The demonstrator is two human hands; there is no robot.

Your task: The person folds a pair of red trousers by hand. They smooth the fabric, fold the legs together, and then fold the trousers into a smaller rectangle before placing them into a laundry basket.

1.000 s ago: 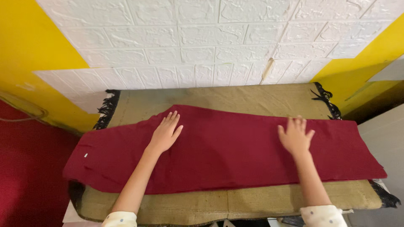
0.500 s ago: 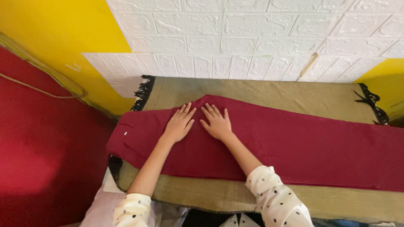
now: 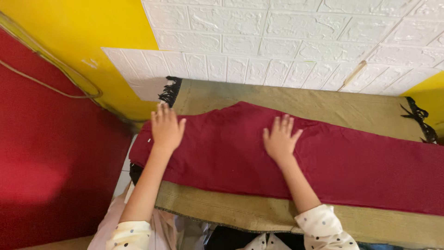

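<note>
Both hands lie flat with fingers spread, no grip closed on anything: the left hand (image 3: 165,129) presses the maroon trousers' (image 3: 351,162) left end, the right hand (image 3: 280,140) their middle, apparently flattening the cloth. They lie on an olive fringed mat (image 3: 240,210) over the table, beneath a white brick-pattern wall (image 3: 277,41).

Your left hand (image 3: 166,129) and right hand (image 3: 280,141) press flat, fingers spread, on the dark red trousers (image 3: 360,162) over the olive mat (image 3: 286,99).
</note>
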